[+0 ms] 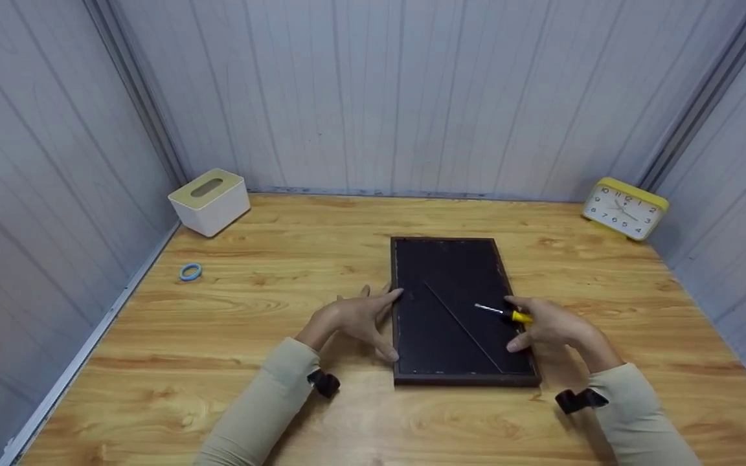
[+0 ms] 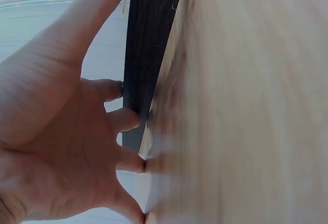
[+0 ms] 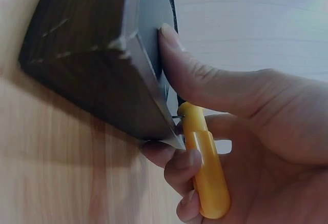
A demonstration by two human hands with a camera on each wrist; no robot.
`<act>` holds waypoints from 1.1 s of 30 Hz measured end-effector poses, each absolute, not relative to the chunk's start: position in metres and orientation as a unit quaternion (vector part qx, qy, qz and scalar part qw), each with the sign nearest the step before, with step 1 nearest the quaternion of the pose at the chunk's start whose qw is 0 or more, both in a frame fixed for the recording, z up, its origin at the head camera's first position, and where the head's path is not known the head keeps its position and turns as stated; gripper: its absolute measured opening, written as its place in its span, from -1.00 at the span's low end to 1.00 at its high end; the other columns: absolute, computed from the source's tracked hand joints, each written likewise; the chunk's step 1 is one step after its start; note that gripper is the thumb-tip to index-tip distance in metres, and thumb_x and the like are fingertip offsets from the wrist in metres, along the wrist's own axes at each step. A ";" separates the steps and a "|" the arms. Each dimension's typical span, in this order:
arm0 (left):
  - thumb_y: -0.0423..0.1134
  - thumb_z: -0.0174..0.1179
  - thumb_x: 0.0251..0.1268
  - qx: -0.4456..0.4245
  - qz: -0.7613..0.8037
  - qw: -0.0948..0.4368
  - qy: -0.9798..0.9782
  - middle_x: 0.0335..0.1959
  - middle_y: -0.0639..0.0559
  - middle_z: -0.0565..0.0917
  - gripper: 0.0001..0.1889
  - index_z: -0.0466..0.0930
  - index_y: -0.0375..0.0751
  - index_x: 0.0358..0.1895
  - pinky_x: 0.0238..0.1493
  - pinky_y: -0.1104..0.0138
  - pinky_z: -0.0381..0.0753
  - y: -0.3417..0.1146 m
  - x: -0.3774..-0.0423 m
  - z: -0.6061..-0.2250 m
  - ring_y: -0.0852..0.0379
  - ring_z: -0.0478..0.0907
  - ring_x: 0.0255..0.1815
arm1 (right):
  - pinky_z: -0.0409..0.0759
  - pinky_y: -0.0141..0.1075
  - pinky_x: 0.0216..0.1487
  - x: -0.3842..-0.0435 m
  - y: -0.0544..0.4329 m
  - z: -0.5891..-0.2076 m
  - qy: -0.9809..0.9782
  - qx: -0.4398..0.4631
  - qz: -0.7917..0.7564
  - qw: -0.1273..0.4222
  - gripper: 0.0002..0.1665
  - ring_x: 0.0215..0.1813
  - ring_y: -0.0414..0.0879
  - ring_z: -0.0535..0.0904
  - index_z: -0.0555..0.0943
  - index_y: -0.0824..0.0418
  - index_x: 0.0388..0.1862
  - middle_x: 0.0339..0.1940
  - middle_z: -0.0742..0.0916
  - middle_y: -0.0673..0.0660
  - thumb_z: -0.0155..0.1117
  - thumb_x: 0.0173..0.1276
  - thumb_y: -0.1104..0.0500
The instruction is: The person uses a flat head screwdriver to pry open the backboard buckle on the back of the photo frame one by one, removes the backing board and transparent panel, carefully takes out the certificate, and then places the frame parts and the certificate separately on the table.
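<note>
A dark picture frame (image 1: 438, 343) lies on the wooden table, its flat black panel facing up. Across the panel runs a thin diagonal line (image 1: 463, 327); whether it is a rod or a seam I cannot tell. My left hand (image 1: 357, 318) touches the frame's left edge with thumb and fingers spread; in the left wrist view its fingertips meet the frame's side (image 2: 146, 44) and the tabletop. At the right edge, my right hand (image 1: 554, 325) holds a screwdriver (image 3: 207, 170) by its yellow handle, fingers curled round it. That thumb rests on the panel, and the shaft points left over it.
A white tissue box (image 1: 224, 210) with a wood-coloured lid stands at the back left. Nearer lies a small blue ring (image 1: 190, 272). A yellow alarm clock (image 1: 625, 210) is at the back right. Panelled walls (image 1: 373, 97) enclose the table on three sides.
</note>
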State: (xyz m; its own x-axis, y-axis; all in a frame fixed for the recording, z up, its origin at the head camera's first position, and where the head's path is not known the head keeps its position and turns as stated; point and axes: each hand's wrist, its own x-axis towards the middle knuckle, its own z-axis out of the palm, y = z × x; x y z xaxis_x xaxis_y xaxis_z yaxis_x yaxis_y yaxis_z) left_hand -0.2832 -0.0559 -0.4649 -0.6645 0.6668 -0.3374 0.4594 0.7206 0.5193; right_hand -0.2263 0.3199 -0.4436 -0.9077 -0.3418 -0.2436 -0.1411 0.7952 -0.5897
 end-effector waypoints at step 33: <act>0.38 0.50 -0.19 0.308 0.203 0.244 0.897 0.65 0.06 -0.32 0.38 -0.29 0.21 0.65 0.17 -0.56 -0.47 -0.051 -0.279 -0.467 -0.31 -0.48 0.57 | 0.61 -0.25 -0.22 -0.212 0.291 -0.424 0.904 -0.207 -0.368 0.060 -0.81 -0.19 -0.04 0.60 0.57 0.35 -0.01 -0.12 0.70 0.19 0.25 0.45 0.31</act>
